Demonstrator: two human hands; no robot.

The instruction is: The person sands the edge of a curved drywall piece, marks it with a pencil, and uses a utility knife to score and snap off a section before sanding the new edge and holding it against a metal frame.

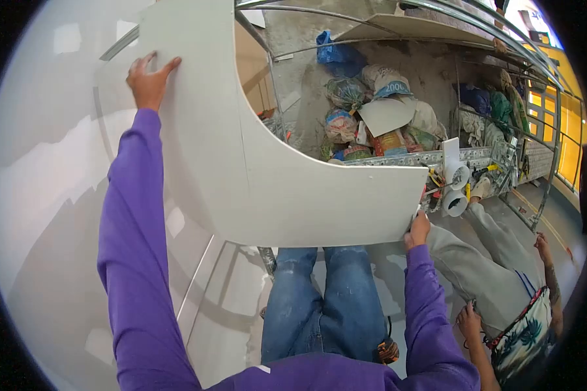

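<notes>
A large white plasterboard panel [261, 189] with a curved inner cutout spans the space in front of me, above my knees. My left hand [151, 81] is open near the panel's upper left edge, thumb and fingers spread against the white surface. At the far right end of the panel, my right hand [418, 230] is closed around its lower corner. Some of the right fingers are hidden behind the board. A faint line runs down the panel's face.
Metal scaffold rails [411, 13] frame the upper right. Beyond the panel lie several stuffed bags [342, 124] and a blue bag [339, 55]. White pipe pieces [455, 203] and tools sit on a perforated plank [479, 156]. At right, another person in grey trousers [479, 274] is close by.
</notes>
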